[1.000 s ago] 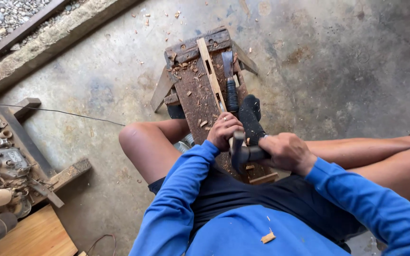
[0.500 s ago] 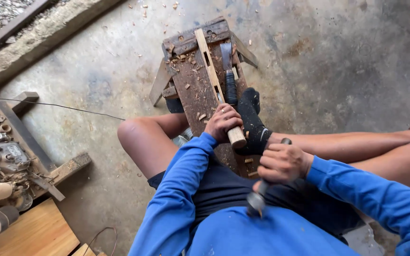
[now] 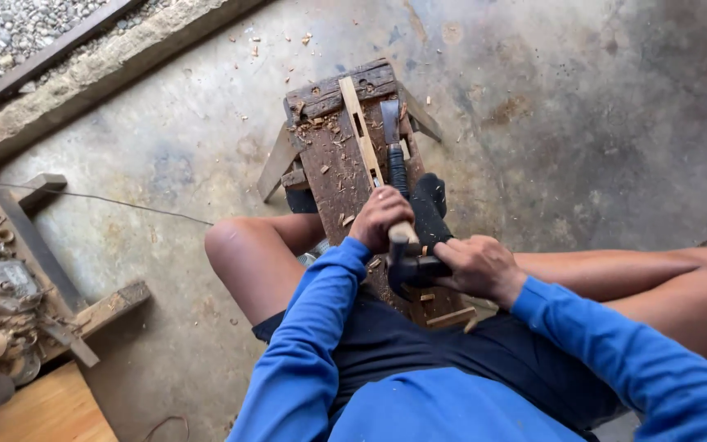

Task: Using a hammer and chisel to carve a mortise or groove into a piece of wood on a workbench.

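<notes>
Two hands work close together at the near end of a narrow, worn wooden desk (image 3: 333,164) that the person sits astride. The left hand (image 3: 380,217) has its fingers closed around the pale wooden handle of a chisel (image 3: 403,233), which stands on a slim wooden strip (image 3: 360,131) lying along the desk. The right hand (image 3: 478,266) grips a dark hammer (image 3: 409,266), its head just at the top of the chisel handle. A foot in a black sock (image 3: 429,209) rests on the desk, beside the strip. To strike well, I think the chisel should stay steady and the blow should land squarely. Wood chips (image 3: 325,123) lie on the far part.
</notes>
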